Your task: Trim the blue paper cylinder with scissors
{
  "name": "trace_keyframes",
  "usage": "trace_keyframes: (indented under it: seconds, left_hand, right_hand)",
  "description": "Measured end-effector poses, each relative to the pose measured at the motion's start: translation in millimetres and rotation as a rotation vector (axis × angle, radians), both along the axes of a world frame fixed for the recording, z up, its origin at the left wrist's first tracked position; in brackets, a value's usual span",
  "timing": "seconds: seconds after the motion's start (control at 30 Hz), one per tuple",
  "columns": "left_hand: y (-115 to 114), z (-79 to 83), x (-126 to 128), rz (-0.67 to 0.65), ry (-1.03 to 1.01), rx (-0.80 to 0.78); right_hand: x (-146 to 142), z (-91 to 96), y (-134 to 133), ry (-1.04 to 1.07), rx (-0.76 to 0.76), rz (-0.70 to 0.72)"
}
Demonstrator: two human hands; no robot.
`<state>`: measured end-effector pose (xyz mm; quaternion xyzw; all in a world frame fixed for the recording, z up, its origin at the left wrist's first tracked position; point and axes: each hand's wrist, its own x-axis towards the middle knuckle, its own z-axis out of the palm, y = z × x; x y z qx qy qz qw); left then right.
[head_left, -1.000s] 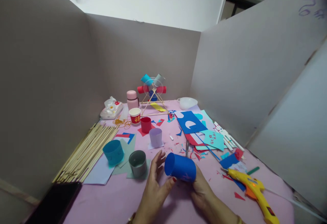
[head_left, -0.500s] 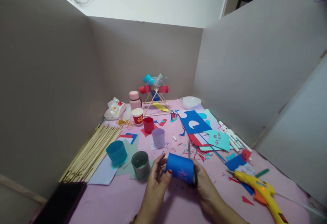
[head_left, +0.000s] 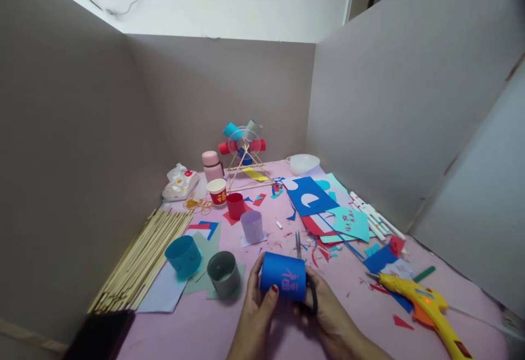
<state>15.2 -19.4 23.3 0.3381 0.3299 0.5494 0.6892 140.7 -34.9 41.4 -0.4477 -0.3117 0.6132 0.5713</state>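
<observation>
A blue paper cylinder [head_left: 283, 277] with a pink written character on its side lies sideways between my hands. My left hand [head_left: 258, 308] is closed around its left end, thumb on the front. At the opposite end my right hand [head_left: 326, 313] supports it from the right and below, its fingertips partly hidden. Scissors [head_left: 298, 244] show their blades beyond the cylinder; a black handle loop appears beside my right fingers, and whether that hand grips it is unclear. Left of my hands stand a grey paper cup [head_left: 223, 273], a teal one [head_left: 183, 257] and a lilac one [head_left: 251, 226].
A yellow glue gun [head_left: 426, 302] lies at right, its light lit. Bamboo sticks [head_left: 141, 259] and a dark phone [head_left: 100, 335] are at left. A stick-built wheel model [head_left: 246, 155] stands at the back. Paper sheets [head_left: 314, 196], markers [head_left: 371, 215] and scraps cover the right side.
The blue cylinder has turned slightly, so the pink character faces me more fully. More of the black handle loop shows. The camera view has shifted a little.
</observation>
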Motion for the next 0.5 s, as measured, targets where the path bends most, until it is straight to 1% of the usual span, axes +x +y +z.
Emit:
trace_keyframes:
  seconds: [0.1,0.17,0.27,0.33,0.43,0.5]
  left_hand:
    - [-2.6,1.7,2.6,-0.048,-0.120,-0.094]
    - [-2.7,5.5,0.6,-0.073,-0.184,-0.155]
    - [-1.8,13.0,-6.6,-0.086,-0.271,-0.234]
    - [-3.0,18.7,-11.1,-0.114,-0.324,-0.285]
    - [-8.1,26.4,-13.1,-0.203,-0.399,-0.358]
    - [-11.1,29.4,-11.2,-0.278,-0.441,-0.397]
  right_hand:
    - [-3.9,-0.2,-1.2,-0.008,-0.010,0.075]
    - [0.2,-0.6,-1.4,-0.014,0.005,0.116]
    - [20.4,-1.5,-2.5,-0.043,0.037,0.184]
    - [39.6,0.4,-2.5,-0.124,0.056,0.237]
    - [61.8,11.0,1.3,-0.244,0.075,0.198]
    - [65.4,20.9,6.1,-0.300,0.098,0.191]
